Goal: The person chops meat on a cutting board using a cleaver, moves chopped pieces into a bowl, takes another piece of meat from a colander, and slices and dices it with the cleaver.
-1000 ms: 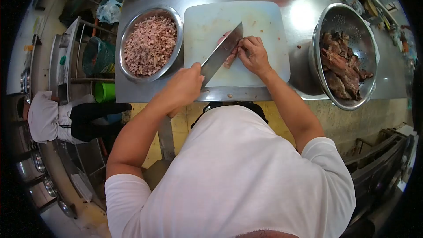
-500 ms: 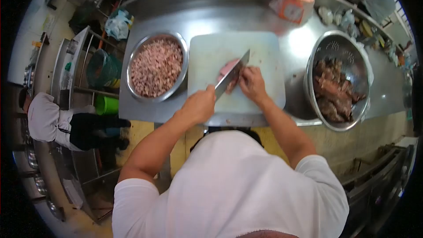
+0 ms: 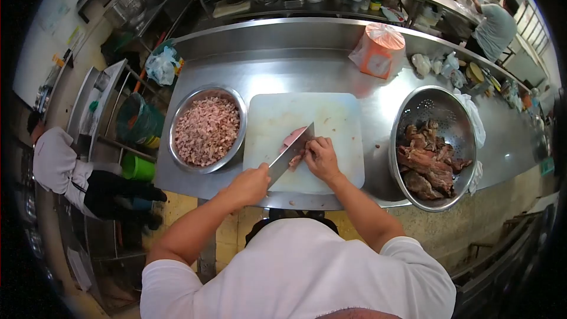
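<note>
Left hand (image 3: 249, 185) gripping knife (image 3: 289, 158); right hand (image 3: 322, 159) drawn narrow, steadying meat portion (image 3: 295, 163) on cutting board (image 3: 333, 112). Cutting appears well advanced — diced meat (image 3: 208, 131) heaped in left bowl (image 3: 235, 102) — with large pieces (image 3: 426, 171) uncut in right colander (image 3: 452, 112).

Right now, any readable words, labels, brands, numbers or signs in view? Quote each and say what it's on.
None that I can read.
Orange box-like object under clear plastic: pale front panel, any marks too small and blurred.
Pale plastic bag with yellow-green patches: any print too blurred.
Broad steel knife blade: no lettering can be made out.
White rectangular cutting board: none visible.
</note>
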